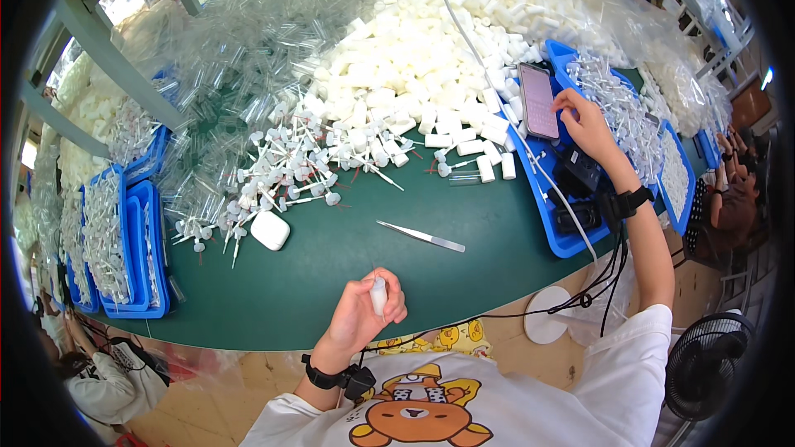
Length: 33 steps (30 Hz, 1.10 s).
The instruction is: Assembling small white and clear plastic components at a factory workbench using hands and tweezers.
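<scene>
Near the table's front edge, my left hand (364, 306) is closed round a small white plastic bottle (378, 296). It holds the bottle upright, with the fingers covering part of it. My right hand (586, 124) reaches out to a smartphone (538, 102), which leans upright by the blue tray at the right. Its fingers are bent and somewhat apart, with the tips at the phone's right edge and screen. Nothing shows gripped in this hand. Metal tweezers (421, 236) lie on the green table (331, 269) beyond my left hand.
White caps or bottles (389, 58) form a large heap, with clear tubes (240, 66) to its left. Grey-headed applicator sticks (281, 157) lie nearer, beside a white rounded case (270, 231). Blue trays (153, 248) stand left; a white cable (464, 29) crosses the right side.
</scene>
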{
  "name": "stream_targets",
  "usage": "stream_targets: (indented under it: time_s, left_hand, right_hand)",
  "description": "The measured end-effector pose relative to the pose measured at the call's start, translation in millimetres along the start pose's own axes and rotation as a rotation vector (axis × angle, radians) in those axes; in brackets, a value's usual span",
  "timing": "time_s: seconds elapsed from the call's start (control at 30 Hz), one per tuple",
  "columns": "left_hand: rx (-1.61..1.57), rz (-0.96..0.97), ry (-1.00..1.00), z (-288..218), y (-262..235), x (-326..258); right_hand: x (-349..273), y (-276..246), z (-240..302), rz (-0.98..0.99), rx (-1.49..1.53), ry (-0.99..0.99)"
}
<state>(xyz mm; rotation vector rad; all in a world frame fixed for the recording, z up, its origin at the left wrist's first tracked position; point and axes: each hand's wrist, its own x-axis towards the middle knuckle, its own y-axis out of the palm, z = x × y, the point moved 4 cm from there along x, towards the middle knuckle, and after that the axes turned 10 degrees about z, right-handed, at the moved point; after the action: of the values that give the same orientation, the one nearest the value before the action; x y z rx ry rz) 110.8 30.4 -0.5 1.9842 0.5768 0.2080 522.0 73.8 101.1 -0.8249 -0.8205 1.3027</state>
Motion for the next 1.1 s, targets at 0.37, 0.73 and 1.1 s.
stream_targets:
  time_s: [0.37,0.73,1.1]
  left_hand:
    - [0.013,-0.014,0.003,1.4,-1.4,2.5]
    - [0.051,-0.069,0.000,0.3,0.5,-0.7]
    - [0.050,-0.068,-0.003,1.1,-1.5,0.7]
  right_hand:
    - [-10.6,14.8,-19.8,-0.227,-0.089,-0.189]
    - [-6.3,17.5,-19.5,-0.278,0.084,-0.227]
    - [-7.2,16.4,-19.8,-0.256,0.002,-0.233]
